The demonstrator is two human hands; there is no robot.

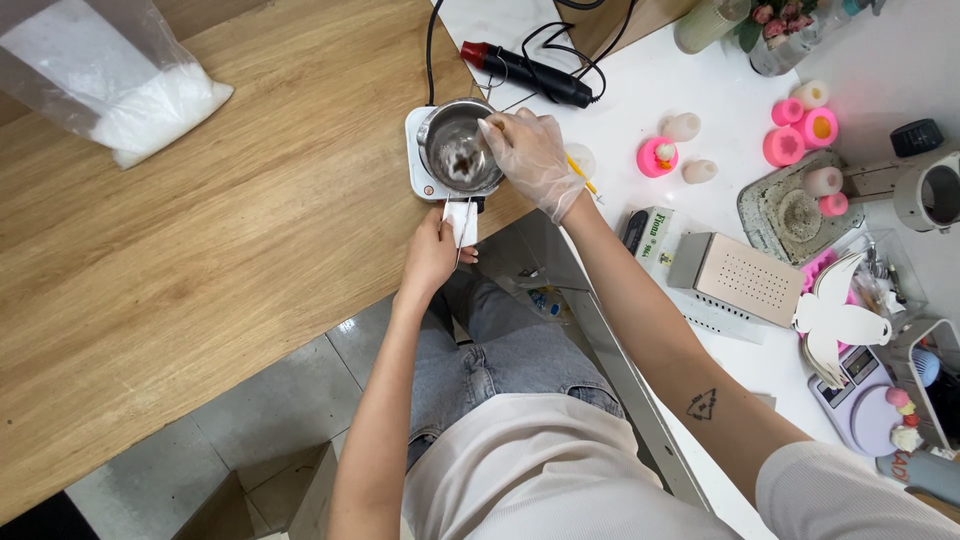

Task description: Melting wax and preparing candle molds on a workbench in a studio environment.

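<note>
Both hands grip: left [432, 252] the handle [459, 222], right [530, 155] inside residue-stained pot [458, 148].

My left hand [432, 252] bare, fingers curled shut, arm stretched forward. My right hand [532, 158] gloved, reached forward-left, fingers pinched, forearm angled inward.

counter [200, 250]: light wood grain | second counter [700, 90]: white | pot [460, 148]: silver, brown residue inside | hot plate [418, 160]: white | right hand [532, 160]: covered by a clear glove | moulds [800, 125]: bright pink | bag [110, 70]: clear, white granules | jeans [500, 350]: faded blue | heat gun [525, 70]: black, red tip
</note>
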